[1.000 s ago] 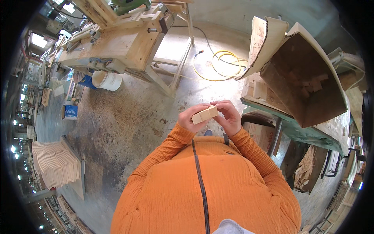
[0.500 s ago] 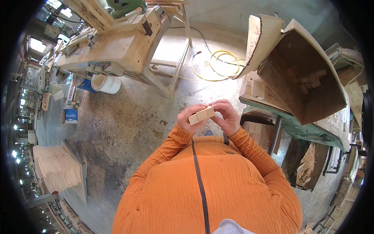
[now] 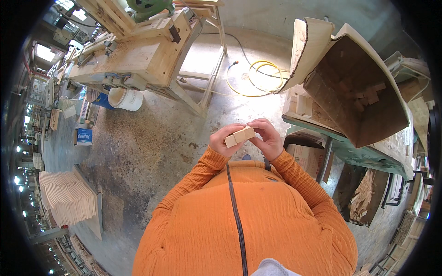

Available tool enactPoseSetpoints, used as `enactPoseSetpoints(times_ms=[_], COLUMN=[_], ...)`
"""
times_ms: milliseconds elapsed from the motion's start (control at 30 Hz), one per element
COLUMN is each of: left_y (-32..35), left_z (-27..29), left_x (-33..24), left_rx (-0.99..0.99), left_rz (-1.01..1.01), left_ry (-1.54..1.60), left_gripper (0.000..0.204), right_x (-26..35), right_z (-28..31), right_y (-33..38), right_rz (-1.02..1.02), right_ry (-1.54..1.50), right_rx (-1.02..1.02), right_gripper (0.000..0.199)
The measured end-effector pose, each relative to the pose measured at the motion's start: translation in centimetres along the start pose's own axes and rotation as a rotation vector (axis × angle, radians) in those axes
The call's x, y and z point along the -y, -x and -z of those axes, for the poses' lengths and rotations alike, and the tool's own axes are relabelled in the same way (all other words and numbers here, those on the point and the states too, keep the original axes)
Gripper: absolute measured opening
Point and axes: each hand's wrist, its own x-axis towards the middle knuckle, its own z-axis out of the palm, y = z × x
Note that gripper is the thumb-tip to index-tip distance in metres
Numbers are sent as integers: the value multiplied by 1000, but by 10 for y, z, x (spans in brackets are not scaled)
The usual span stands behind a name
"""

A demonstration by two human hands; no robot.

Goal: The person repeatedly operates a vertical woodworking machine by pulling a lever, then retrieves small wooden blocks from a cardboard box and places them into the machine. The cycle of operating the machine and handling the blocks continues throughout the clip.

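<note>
Near the centre of the frame, just above the orange sweater (image 3: 244, 216), both hands hold a small wood block (image 3: 239, 136): the left hand (image 3: 224, 142) has its grip closed on the block's left end, the right hand (image 3: 268, 139) on its right end. A cardboard box (image 3: 363, 96) of wood pieces sits on the surface (image 3: 368, 156) at upper right; a yellow cable (image 3: 255, 78) lies coiled on the floor at upper centre.

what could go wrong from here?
1. The wood block is pinched only at its ends by the left hand and right hand, over bare concrete; a slip likely drops it.
2. The yellow cable coils on the floor ahead, a possible trip hazard.
</note>
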Motion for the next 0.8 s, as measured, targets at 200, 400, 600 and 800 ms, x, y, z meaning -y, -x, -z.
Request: enactPoseSetpoints(times_ms=[200,400,600,800], left_y=[-2,1,5,16], left_z=[0,-2,-1,-1], left_x=[1,0,0,4], left_rx=[-5,-8,-31,-97], left_rz=[-46,6,24,46], left_ry=[-20,-20,-43,-179], left_gripper=[33,33,34,34], right_x=[1,-2,-5,-13], right_z=[2,2,-1,-5], right_y=[0,1,3,4], right_rz=[19,14,-14,-92], right_ry=[38,55,29,31], right_rx=[10,-2,6,8], right_gripper=[38,38,37,35])
